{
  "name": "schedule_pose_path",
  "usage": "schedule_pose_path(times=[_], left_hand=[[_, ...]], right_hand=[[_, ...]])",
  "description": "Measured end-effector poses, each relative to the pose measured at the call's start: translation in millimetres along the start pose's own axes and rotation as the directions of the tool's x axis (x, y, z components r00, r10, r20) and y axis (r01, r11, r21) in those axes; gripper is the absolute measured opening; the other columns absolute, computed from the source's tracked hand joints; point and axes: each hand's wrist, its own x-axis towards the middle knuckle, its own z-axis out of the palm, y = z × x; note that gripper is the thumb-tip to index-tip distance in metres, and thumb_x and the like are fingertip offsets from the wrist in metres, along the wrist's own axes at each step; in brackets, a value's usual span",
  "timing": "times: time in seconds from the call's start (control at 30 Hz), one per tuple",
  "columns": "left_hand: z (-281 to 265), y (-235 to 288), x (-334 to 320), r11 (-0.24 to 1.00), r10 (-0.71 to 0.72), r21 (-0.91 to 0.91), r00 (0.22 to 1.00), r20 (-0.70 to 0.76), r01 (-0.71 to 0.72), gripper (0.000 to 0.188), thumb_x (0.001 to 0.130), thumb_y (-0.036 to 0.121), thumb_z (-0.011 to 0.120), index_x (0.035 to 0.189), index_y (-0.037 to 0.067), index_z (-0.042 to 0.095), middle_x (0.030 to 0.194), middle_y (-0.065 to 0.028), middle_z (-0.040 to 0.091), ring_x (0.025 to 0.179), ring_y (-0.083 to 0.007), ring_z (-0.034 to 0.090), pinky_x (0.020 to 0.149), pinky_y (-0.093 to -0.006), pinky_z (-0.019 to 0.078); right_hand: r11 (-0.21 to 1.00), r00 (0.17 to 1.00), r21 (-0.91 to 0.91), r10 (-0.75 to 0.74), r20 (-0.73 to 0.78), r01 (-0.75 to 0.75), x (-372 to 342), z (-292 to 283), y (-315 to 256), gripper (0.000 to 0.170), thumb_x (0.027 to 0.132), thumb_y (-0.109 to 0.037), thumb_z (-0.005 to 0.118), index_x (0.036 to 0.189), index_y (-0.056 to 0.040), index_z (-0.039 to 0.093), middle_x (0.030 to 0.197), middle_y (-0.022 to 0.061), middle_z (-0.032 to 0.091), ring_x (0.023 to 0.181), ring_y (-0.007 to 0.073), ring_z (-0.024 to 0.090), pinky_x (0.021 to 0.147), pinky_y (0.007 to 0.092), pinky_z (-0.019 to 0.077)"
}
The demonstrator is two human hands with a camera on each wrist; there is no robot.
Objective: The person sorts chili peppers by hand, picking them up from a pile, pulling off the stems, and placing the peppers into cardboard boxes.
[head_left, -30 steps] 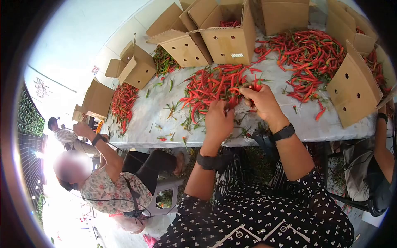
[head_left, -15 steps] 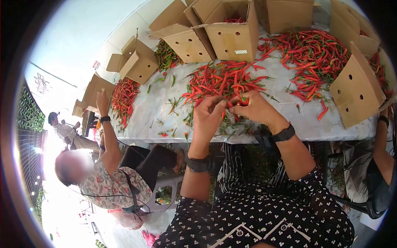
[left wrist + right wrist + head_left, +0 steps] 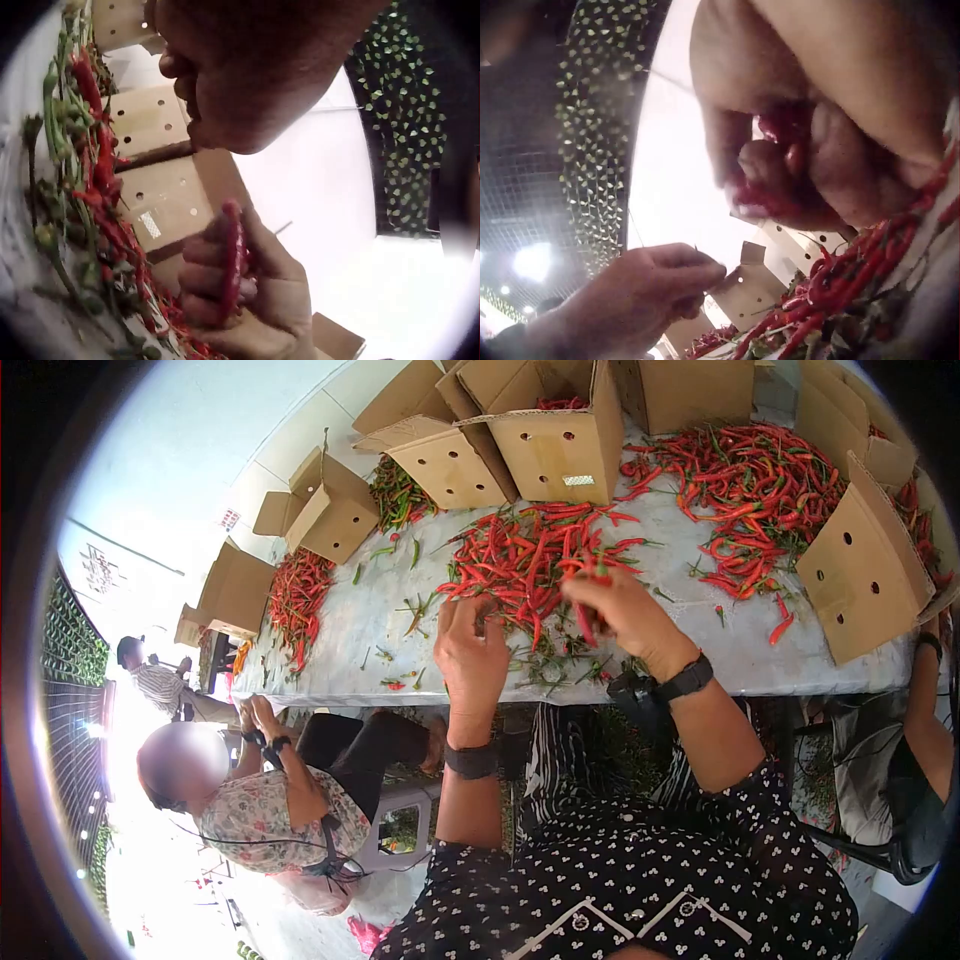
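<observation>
At the near-right edge of the middle pile (image 3: 530,565), the head view shows the right hand (image 3: 635,618) gripping a red chilli (image 3: 584,625), its long axis roughly fore-and-aft; the left hand (image 3: 472,662), fingers bent, is at the pile's near-left edge, so the chilli lies to its right. From the left wrist, the right hand's fingers curl round a chilli beside the pile. From the right wrist, the left hand's fingertips bunch together; whether they pinch anything cannot be told.
</observation>
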Motion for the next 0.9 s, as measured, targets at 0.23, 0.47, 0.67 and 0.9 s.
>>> schedule_pose_path(times=[0.23, 0.47, 0.67, 0.9], left_hand=[[24.7, -4.0, -19.4, 0.953, 0.047, 0.272, 0.955, 0.293, -0.130, 0.018, 0.067, 0.017, 0.065, 0.074, 0.003, 0.057, 0.079, -0.0135, 0.054, 0.078, -0.0323, 0.054, 0.065, -0.0406, 0.0433], [18.4, 11.0, -20.9, 0.983, -0.122, -0.110, 0.968, 0.220, 0.148, 0.014, 0.069, 0.010, 0.064, 0.077, 0.000, 0.059, 0.074, -0.0130, 0.057, 0.065, -0.0260, 0.058, 0.059, -0.0347, 0.0450], [18.6, 11.3, -25.6, 0.950, -0.127, -0.241, 0.951, 0.282, 0.198, 0.013, 0.072, 0.007, 0.064, 0.081, 0.000, 0.060, 0.072, -0.0080, 0.057, 0.062, -0.0153, 0.055, 0.057, -0.0273, 0.0438], [14.1, 9.7, -20.4, 0.692, -0.230, -0.628, 0.934, 0.275, 0.355, 0.013, 0.082, 0.008, 0.058, 0.090, -0.002, 0.058, 0.077, -0.0045, 0.059, 0.067, -0.0072, 0.051, 0.057, -0.0238, 0.0416]], right_hand=[[0.879, 0.993, 0.467, 0.120, -0.021, -0.097, 6.6, -5.7, 1.2, 0.016, 0.078, -0.023, 0.063, 0.074, -0.0108, 0.053, 0.057, -0.0018, 0.050, 0.047, 0.0088, 0.051, 0.037, 0.0219, 0.0312], [0.968, 0.992, 0.221, 0.122, -0.012, -0.117, 11.9, 4.9, 21.1, 0.014, 0.073, -0.016, 0.069, 0.073, -0.0103, 0.056, 0.056, -0.0024, 0.049, 0.044, 0.0072, 0.045, 0.037, 0.0213, 0.0300], [0.987, 0.998, 0.147, 0.061, 0.029, -0.064, 10.6, 9.0, 26.0, 0.012, 0.073, -0.015, 0.068, 0.074, -0.0061, 0.060, 0.058, -0.0022, 0.052, 0.044, 0.0056, 0.045, 0.039, 0.0210, 0.0317], [0.992, 0.986, -0.120, 0.046, 0.157, -0.027, 3.7, 9.7, 16.3, 0.010, 0.073, -0.013, 0.064, 0.076, -0.0046, 0.060, 0.058, -0.0033, 0.051, 0.045, 0.0049, 0.043, 0.040, 0.0215, 0.0325]])
